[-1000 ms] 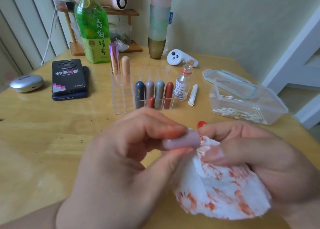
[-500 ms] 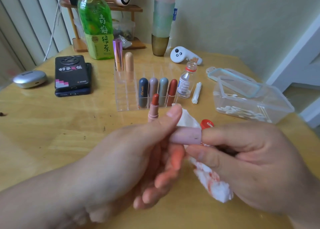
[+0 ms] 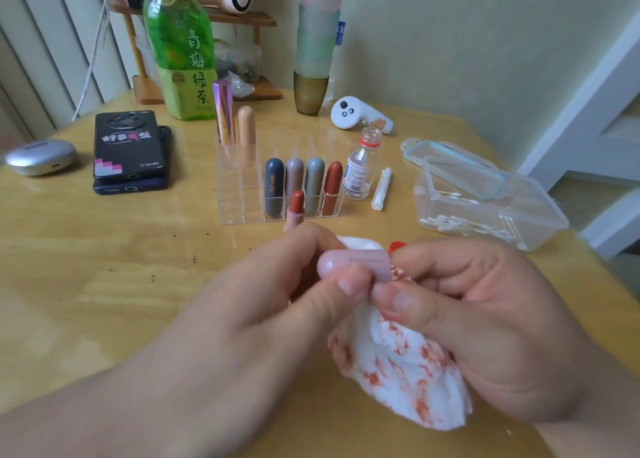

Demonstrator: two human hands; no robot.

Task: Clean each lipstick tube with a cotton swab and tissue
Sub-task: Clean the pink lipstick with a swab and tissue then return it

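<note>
At lower centre of the frame, the left hand (image 3: pixel 270 302) pinches a pink lipstick cap (image 3: pixel 360 262) between thumb and fingers, while the right hand (image 3: pixel 485 319) grips a red-stained tissue (image 3: pixel 398 371) touching the cap's right end.

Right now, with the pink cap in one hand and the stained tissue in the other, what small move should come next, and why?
Probably twist the tissue into the pink cap. The left hand pinches it, the right hand presses the tissue at its open end, and the uncapped lipstick stands by the clear organizer.
</note>
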